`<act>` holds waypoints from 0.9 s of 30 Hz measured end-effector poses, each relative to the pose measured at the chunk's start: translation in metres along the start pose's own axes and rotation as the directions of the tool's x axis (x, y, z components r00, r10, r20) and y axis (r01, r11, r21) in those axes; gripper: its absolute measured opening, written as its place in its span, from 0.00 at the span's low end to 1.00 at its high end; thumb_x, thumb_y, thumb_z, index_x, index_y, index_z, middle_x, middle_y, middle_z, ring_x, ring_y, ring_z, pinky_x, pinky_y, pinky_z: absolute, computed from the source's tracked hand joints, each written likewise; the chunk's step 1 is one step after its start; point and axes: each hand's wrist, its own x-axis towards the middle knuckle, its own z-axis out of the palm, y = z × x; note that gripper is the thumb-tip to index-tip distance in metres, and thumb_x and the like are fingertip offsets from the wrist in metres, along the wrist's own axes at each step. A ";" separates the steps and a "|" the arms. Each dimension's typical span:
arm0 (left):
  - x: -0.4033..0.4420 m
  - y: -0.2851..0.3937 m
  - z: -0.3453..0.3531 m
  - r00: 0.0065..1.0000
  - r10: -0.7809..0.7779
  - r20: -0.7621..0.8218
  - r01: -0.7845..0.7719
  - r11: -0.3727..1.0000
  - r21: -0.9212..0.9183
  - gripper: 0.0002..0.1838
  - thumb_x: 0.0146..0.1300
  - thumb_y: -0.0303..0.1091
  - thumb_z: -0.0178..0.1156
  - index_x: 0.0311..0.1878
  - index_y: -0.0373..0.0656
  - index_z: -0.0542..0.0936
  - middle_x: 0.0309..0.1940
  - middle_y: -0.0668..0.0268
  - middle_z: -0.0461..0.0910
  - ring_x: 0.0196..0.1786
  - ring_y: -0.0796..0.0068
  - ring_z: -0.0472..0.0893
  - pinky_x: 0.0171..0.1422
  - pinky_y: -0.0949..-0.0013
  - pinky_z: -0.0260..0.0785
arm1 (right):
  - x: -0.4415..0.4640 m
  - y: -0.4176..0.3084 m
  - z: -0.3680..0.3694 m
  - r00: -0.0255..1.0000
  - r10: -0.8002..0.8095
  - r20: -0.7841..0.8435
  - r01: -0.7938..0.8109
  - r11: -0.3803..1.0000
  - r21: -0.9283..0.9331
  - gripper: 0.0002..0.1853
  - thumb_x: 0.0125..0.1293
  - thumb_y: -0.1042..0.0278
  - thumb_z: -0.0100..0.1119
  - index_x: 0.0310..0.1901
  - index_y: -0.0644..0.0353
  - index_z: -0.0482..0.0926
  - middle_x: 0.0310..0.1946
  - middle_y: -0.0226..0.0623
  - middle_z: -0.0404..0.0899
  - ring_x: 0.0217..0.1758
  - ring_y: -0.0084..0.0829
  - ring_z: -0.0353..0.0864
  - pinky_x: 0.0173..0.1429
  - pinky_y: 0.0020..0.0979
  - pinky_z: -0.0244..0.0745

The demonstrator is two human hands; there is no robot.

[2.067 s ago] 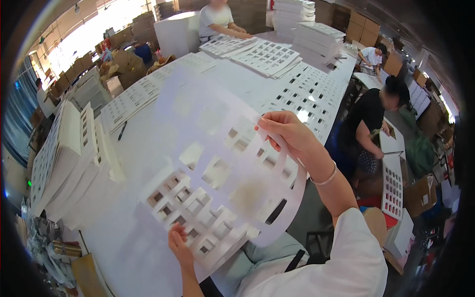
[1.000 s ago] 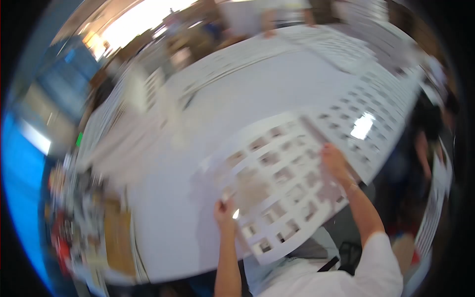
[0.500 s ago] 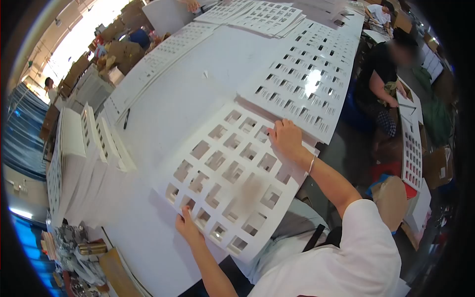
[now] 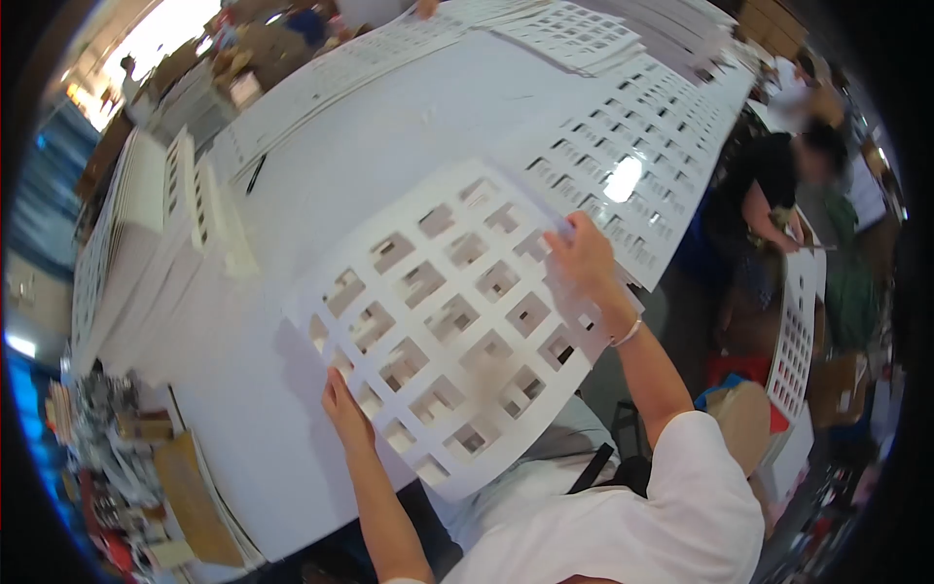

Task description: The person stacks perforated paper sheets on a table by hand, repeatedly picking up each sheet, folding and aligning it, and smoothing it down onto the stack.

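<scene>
A large white sheet with rows of rectangular cut-outs (image 4: 382, 289) is held up at a tilt in front of me, partly over the table edge. My left hand (image 4: 348, 414) grips its near left edge, thumb up against the rim. At the opposite edge, my right hand (image 4: 589, 258) pinches the sheet, fingers curled over the border; a bracelet circles that wrist. Through the cut-outs more white layers show, and I cannot tell whether they belong to the same piece. Behind my right hand lies a stack of white sheets with small dark slots (image 4: 613, 146).
On the white table (image 4: 321, 214) are a black pen (image 4: 256, 175), stacked cut sheets (image 4: 574, 34) at the back and upright sheets (image 4: 136, 224) at left. A co-worker in black (image 4: 759, 190) handles another perforated sheet (image 4: 793, 331). Clutter (image 4: 107, 438) stands lower left.
Both hands have raised the cut-out sheet, which appears larger and nearer, with its far edge shifted up. The view has turned slightly, so the surroundings sit differently.
</scene>
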 end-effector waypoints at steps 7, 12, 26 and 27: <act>0.000 -0.002 -0.019 0.962 -0.109 0.252 0.182 0.941 -0.285 0.32 0.78 0.59 0.45 0.57 0.36 0.79 0.49 0.62 0.82 0.51 0.72 0.80 0.56 0.67 0.72 | 0.050 -0.025 -0.026 0.968 0.119 0.220 -0.207 0.873 0.441 0.20 0.61 0.58 0.74 0.41 0.69 0.80 0.28 0.30 0.79 0.29 0.18 0.72 0.32 0.25 0.68; 0.002 0.001 -0.024 0.972 -0.050 0.228 0.102 0.970 -0.222 0.19 0.76 0.46 0.56 0.48 0.36 0.81 0.39 0.65 0.84 0.40 0.75 0.81 0.49 0.71 0.73 | 0.075 -0.010 0.043 0.985 -0.066 0.162 0.003 0.931 0.366 0.21 0.61 0.56 0.74 0.40 0.69 0.80 0.26 0.32 0.78 0.27 0.21 0.73 0.32 0.28 0.70; 0.010 0.006 -0.004 0.996 -0.063 0.066 0.078 0.966 -0.245 0.11 0.74 0.34 0.56 0.36 0.38 0.76 0.24 0.67 0.77 0.26 0.80 0.75 0.29 0.74 0.66 | -0.088 -0.131 0.012 0.709 -0.684 0.169 0.438 0.616 0.655 0.29 0.60 0.60 0.69 0.61 0.59 0.73 0.60 0.43 0.74 0.64 0.47 0.72 0.70 0.48 0.64; 0.009 0.007 -0.001 0.997 -0.059 0.053 0.071 0.962 -0.263 0.11 0.74 0.35 0.56 0.36 0.39 0.77 0.23 0.67 0.77 0.26 0.80 0.75 0.29 0.74 0.66 | -0.114 -0.144 -0.003 0.459 -0.886 0.062 0.730 0.416 0.542 0.33 0.61 0.54 0.68 0.65 0.58 0.71 0.63 0.42 0.72 0.69 0.45 0.68 0.74 0.49 0.60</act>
